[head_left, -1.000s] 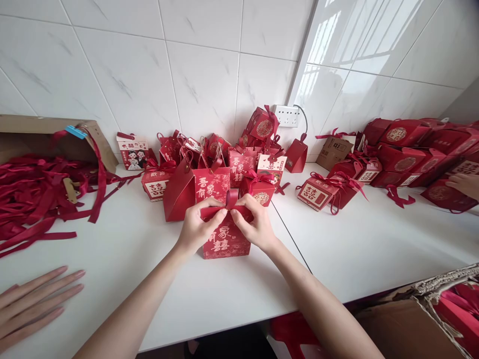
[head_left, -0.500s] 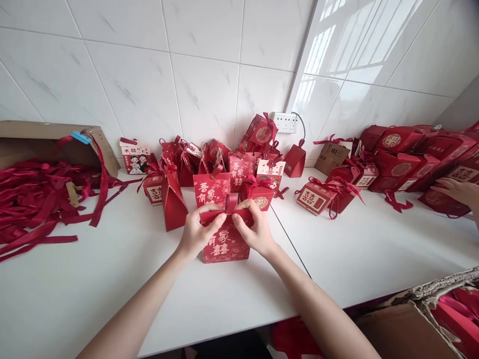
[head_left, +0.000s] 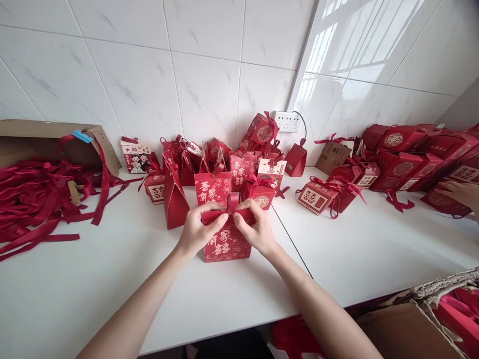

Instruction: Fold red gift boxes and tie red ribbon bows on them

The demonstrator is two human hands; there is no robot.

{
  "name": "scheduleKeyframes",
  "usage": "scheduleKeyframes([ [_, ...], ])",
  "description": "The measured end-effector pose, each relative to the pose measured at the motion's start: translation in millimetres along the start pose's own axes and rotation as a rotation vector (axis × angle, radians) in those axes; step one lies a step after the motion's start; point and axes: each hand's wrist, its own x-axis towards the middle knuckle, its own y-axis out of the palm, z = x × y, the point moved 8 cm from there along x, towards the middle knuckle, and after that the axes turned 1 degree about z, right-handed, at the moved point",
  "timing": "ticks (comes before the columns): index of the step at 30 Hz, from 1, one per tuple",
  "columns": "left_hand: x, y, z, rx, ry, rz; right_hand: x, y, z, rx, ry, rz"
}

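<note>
A red gift box with pale characters stands upright on the white table in front of me. My left hand pinches the left side of its folded top edge. On the right side of that edge, my right hand has a like grip, thumb in front and fingers behind. A dark red ribbon loop rises between the two hands. Just behind stand a similar red box, a plain red triangular box and a red box with a bow.
Loose red ribbons spill from a cardboard box at left. Stacked red boxes stand at right, where another person's hand touches one. A power strip rests by the wall. An open carton is at lower right.
The view has shifted very slightly. Both hands keep their grip on the box top, and nothing else has clearly moved.
</note>
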Motion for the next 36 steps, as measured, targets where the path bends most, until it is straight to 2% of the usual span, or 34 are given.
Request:
scheduleKeyframes([
  [4,0.1,-2.3,-1.1,0.041,0.011,-0.04,0.3,-0.8,1.7,0.009,-0.022,0.012],
  [12,-1.1,-1.0,-3.3,0.038,0.05,-0.024,-0.2,-0.5,2.9,0.003,-0.052,0.027],
  [18,-1.9,-10.4,-4.9,0.063,0.096,-0.142,0.4,-2.8,9.1,-0.034,-0.128,0.016],
  [21,-1.8,-9.6,-6.2,0.063,0.124,-0.13,-0.1,-4.9,12.4,-0.051,-0.165,-0.009],
  [27,-2.0,-6.0,-6.4,0.036,0.149,-0.093,-2.3,0.2,4.7,-0.012,-0.099,-0.002],
  [36,-2.5,-4.2,-6.7,-0.01,0.142,-0.078,-1.8,1.0,2.3,0.005,-0.075,0.01],
])
